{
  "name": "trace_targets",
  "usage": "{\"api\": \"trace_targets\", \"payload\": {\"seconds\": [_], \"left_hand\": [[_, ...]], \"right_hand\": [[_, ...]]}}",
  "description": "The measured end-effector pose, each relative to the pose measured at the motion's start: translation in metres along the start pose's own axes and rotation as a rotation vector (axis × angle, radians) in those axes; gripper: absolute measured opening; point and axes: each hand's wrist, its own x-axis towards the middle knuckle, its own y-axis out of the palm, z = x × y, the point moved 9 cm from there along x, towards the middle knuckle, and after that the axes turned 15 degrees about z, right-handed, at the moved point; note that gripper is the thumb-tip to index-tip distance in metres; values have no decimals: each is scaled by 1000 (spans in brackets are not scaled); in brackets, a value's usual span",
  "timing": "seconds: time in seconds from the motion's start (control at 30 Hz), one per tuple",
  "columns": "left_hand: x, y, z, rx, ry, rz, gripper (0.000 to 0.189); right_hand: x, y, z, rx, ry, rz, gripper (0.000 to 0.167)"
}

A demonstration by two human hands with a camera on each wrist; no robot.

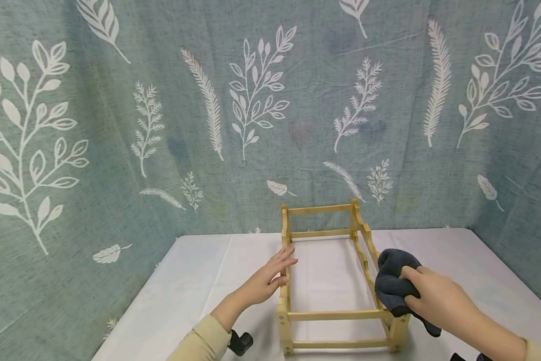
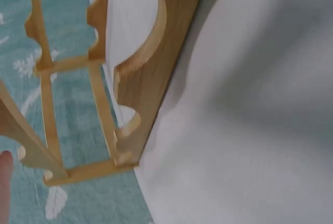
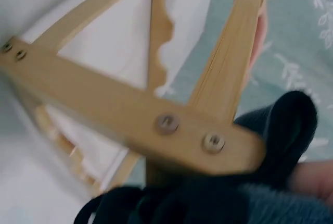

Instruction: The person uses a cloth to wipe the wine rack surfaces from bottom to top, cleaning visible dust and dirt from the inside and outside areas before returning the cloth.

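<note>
A light wooden rack (image 1: 335, 316) with scalloped side rails stands lengthwise before me. My left hand (image 1: 270, 275) is at its left rail, fingers extended over the top edge. In my right hand (image 1: 441, 298) a bunched dark grey cloth (image 1: 394, 281) is gripped, lying against the rack's near right corner. The right wrist view shows the cloth (image 3: 291, 125) wrapped close about the end of a screwed wooden bar (image 3: 104, 94). Notches along a side rail (image 2: 156, 73) fill part of the left wrist view, where just one fingertip (image 2: 4, 169) appears.
The rack stands on a white-covered table (image 1: 234, 265). A green-grey curtain (image 1: 297, 170) with white leaf prints hangs behind and along both sides. Beside my left sleeve lies a small black object (image 1: 240, 343), partly hidden; another dark item (image 1: 457, 357) is cut off at the lower right.
</note>
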Motion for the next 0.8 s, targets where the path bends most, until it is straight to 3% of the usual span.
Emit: {"api": "trace_targets", "payload": {"seconds": [0.13, 0.33, 0.4, 0.47, 0.57, 0.63, 0.7, 0.8], "left_hand": [[-2, -2, 8, -14, -12, -8, 49], [-8, -7, -1, 130, -83, -68, 51], [-13, -11, -6, 134, -133, -91, 50], [-18, -15, -12, 123, -186, -100, 50], [-24, -17, -20, 105, -255, -61, 52], [-25, -16, -24, 124, -295, -17, 55], [-25, -14, -26, 115, -338, 22, 60], [-23, -11, -27, 89, -412, 59, 70]], "right_hand": [[-2, 3, 8, -24, 29, -25, 25], [-2, -7, 2, 81, -37, -13, 22], [-9, -20, -2, 138, -73, -62, 23], [-22, -38, 1, 159, -125, -187, 26], [-48, -62, 21, 170, -283, -414, 36], [-62, -65, 45, 183, -446, -487, 46], [-67, -54, 72, 213, -637, -433, 52], [-60, -16, 111, 258, -865, -195, 43]]}}
